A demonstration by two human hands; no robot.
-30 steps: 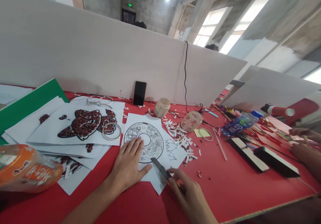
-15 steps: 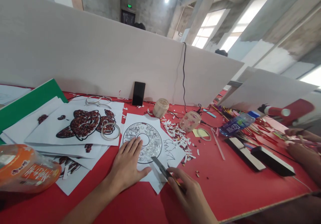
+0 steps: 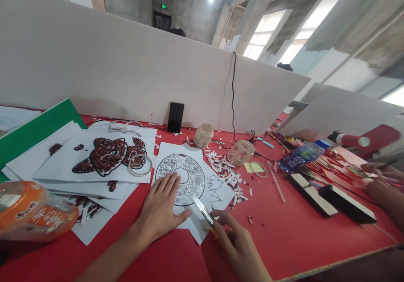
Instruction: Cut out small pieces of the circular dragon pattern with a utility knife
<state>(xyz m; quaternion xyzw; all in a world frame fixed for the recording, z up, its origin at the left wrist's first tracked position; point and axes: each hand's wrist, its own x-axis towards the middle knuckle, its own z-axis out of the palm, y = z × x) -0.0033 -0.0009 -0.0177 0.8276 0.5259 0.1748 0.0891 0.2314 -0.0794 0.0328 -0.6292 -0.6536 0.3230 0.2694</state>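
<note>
My left hand (image 3: 164,204) lies flat on a white sheet (image 3: 167,148) printed with a round, ring-shaped line drawing (image 3: 194,174), fingers spread over the ring's lower left. In my right hand (image 3: 235,238) is a utility knife (image 3: 203,211), its blade reaching to the lower right part of the ring. Whether the blade's tip cuts into the paper is too small to tell. Under the right side of this sheet shows another paper (image 3: 217,189) with a leaf-like outline. White paper scraps (image 3: 230,176) lie scattered just beyond it.
Left are stacked sheets with dark-bean pictures (image 3: 107,155), a tape roll (image 3: 139,165) and an orange-labelled jar (image 3: 38,212). Behind stand a phone (image 3: 175,117) and two jars (image 3: 203,135). Right are a bottle (image 3: 303,155), black-and-white blocks (image 3: 312,193) and another person's hands (image 3: 381,181).
The utility knife's blade has tilted slightly and now catches the light. My left hand stays in place on the sheet; the view has shifted a little.
</note>
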